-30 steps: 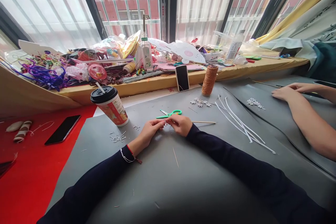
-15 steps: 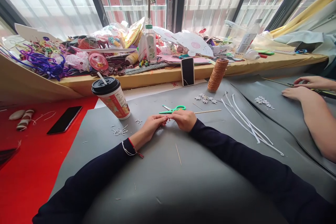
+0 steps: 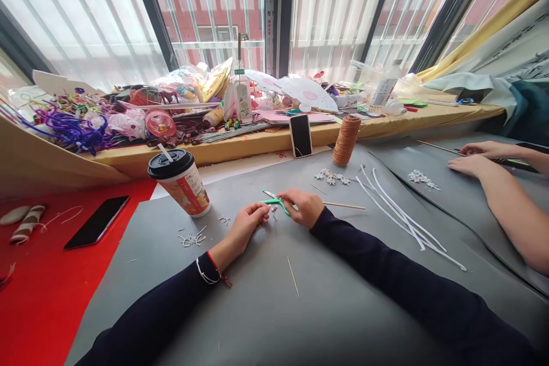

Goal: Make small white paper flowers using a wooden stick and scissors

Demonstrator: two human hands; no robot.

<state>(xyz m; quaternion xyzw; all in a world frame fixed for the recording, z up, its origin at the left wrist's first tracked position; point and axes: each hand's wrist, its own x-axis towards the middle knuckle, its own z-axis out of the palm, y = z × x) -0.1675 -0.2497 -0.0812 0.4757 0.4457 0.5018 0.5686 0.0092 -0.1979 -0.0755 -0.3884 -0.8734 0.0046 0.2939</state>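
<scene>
My left hand (image 3: 245,227) is closed in a pinch on a small whitish piece (image 3: 273,210), possibly a bit of pipe cleaner; its shape is too small to make out. Just to the right, my right hand (image 3: 306,207) grips the green-handled scissors (image 3: 273,201), whose blades point left above the left fingertips. A pale wooden stick (image 3: 345,205) lies on the grey mat (image 3: 240,303), its left end behind my right hand. Short white clippings (image 3: 192,237) lie left of my hands. A thin pointed stick (image 3: 293,276) rests in front of them.
A paper cup (image 3: 182,186) stands at the left, near a dark phone (image 3: 98,222). Behind my hands are a propped phone (image 3: 301,136), a twine spool (image 3: 346,142) and small white flower shapes (image 3: 332,176). White pipe cleaners (image 3: 397,211) lie right. A co-worker's arms (image 3: 493,183) rest farther right.
My right hand has left the small piece and taken up the scissors, which were lying on the mat. My left hand still pinches the piece. The camera has tilted upward.
</scene>
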